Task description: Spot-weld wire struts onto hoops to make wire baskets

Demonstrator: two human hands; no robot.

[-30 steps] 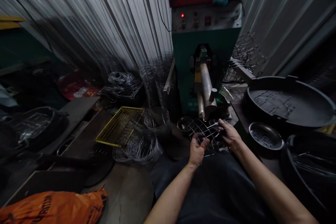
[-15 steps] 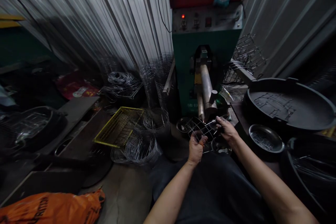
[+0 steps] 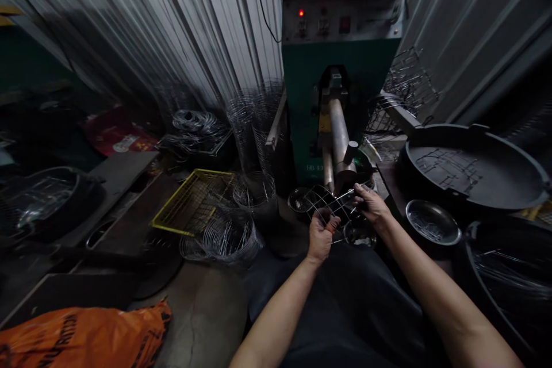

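Observation:
My left hand [image 3: 320, 240] is closed around the near left side of a round wire rack [image 3: 338, 205], a grid of thin metal wires. On the rack's right, my right hand [image 3: 371, 206] pinches a thin metal wire [image 3: 344, 195]; whether it is joined to the rack I cannot tell. The rack sits at the lower tips of two metal electrode arms [image 3: 340, 132] of a green spot welding machine [image 3: 304, 103]. My fingers hide parts of the grid. A small dark dish [image 3: 296, 200] lies behind its left side.
To the left stand a yellow wire basket [image 3: 172, 201] and coiled wire rings [image 3: 230, 238]. On the right are a large black pan [image 3: 487, 195], a small metal bowl of short wires [image 3: 433, 224] and a black tub [image 3: 478, 276]. An orange bag [image 3: 95, 333] lies at front left.
The view has shifted slightly, so the surroundings sit a little higher in the picture. Both hands keep their hold, with the rack still at the electrode tips.

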